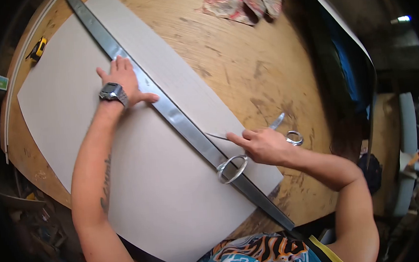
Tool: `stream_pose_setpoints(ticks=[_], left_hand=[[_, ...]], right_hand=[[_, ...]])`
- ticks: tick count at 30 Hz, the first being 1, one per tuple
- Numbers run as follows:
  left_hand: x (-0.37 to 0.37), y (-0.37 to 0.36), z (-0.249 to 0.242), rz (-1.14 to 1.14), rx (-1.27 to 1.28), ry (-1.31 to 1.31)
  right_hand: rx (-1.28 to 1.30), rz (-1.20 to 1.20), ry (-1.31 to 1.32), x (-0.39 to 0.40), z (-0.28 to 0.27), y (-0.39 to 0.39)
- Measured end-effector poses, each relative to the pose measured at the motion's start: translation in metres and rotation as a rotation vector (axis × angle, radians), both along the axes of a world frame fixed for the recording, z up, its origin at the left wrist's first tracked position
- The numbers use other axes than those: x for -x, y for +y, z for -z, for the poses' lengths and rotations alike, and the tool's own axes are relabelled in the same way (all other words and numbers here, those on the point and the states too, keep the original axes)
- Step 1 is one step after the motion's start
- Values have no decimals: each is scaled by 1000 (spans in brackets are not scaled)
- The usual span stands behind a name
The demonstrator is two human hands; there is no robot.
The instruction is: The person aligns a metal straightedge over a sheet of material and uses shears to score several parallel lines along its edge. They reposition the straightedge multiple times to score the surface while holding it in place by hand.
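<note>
My left hand, wearing a metal wristwatch, lies with fingers spread on a long metal straightedge. The straightedge runs diagonally across a large off-white sheet. My right hand is closed around a pair of spread-open scissors, gripped near the middle. One thin blade points left, its tip at the straightedge's right edge. The other blade sticks out beyond my hand. A large handle ring shows over the straightedge, and a smaller ring shows beside my right wrist. My palm and fingers hide the pivot.
The sheet rests on a scuffed wooden table. A yellow and black tape measure sits near the left edge. Crumpled patterned cloth lies at the far side. Off the table, a bench stands at right, with clutter at lower left.
</note>
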State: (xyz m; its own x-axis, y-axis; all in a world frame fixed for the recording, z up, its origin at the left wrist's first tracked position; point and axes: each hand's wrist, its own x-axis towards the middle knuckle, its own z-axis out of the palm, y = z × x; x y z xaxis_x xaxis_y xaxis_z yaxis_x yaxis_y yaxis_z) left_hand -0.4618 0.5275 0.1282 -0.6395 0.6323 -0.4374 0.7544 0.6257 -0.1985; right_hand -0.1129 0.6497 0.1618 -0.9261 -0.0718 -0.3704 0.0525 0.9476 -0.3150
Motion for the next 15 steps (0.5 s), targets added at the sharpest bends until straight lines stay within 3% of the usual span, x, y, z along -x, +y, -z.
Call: stream_pose_setpoints(ticks=[1, 4, 7, 10, 11, 13, 14, 15], left_hand=[[-1, 4, -2, 0, 7, 8], [-7, 1, -2, -35, 58, 26], [-15, 3, -9, -99, 10, 75], [-24, -3, -2, -83, -31, 20], [-43, -3, -11, -125, -13, 38], [-88, -16, 8, 68, -156, 187], [-124, -23, 5, 131, -203, 153], [-156, -22, -4, 14, -147, -53]], right_hand=[[-8, 33, 136, -6, 5, -5], [166, 53, 60, -56, 16, -60], [180, -14, 190, -94, 56, -88], [151, 83, 68, -88, 43, -95], [183, 80, 174, -91, 54, -95], [187, 101, 175, -92, 54, -97], [187, 101, 169, -93, 53, -95], [205, 110, 160, -92, 53, -95]])
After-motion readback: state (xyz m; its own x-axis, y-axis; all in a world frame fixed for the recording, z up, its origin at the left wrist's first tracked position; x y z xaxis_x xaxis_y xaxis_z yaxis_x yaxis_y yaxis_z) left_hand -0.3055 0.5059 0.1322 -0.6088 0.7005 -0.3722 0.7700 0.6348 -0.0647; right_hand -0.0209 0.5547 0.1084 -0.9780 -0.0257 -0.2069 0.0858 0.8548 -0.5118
